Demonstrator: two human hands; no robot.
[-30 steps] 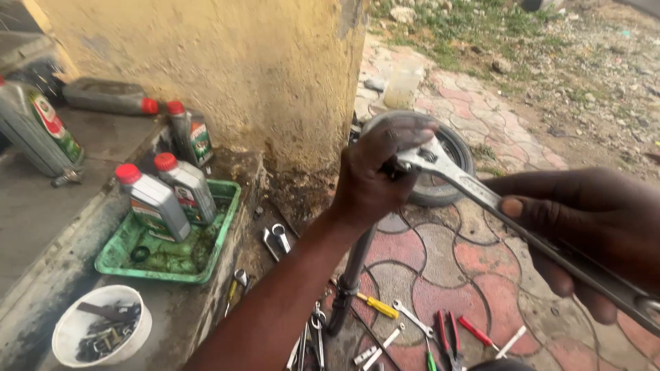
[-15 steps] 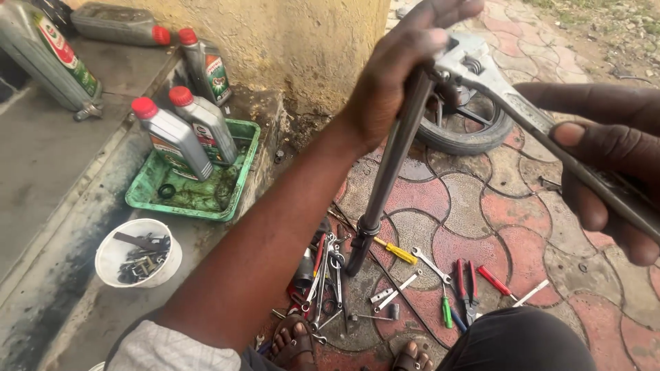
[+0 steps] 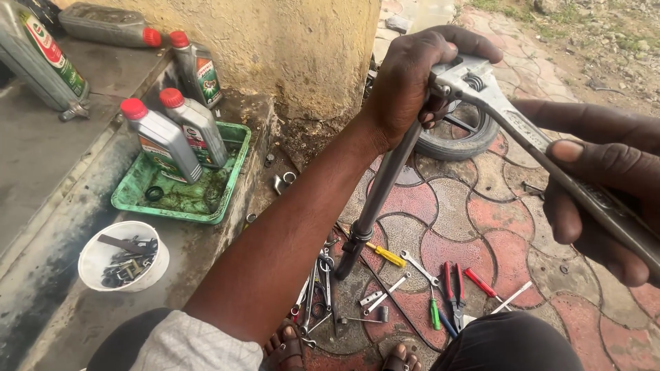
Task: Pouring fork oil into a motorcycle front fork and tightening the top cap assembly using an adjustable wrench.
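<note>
Left hand (image 3: pixel 412 82) grips the rod (image 3: pixel 378 196) top; right hand (image 3: pixel 605 185) holds the wrench (image 3: pixel 522 130) clamped on it.

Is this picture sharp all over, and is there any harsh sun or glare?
Head view: soft, even daylight with no hard shadows; the left hand and the adjustable wrench are sharp, the right hand near the edge looks stretched and oversized, and the tools on the paving stay readable.
</note>
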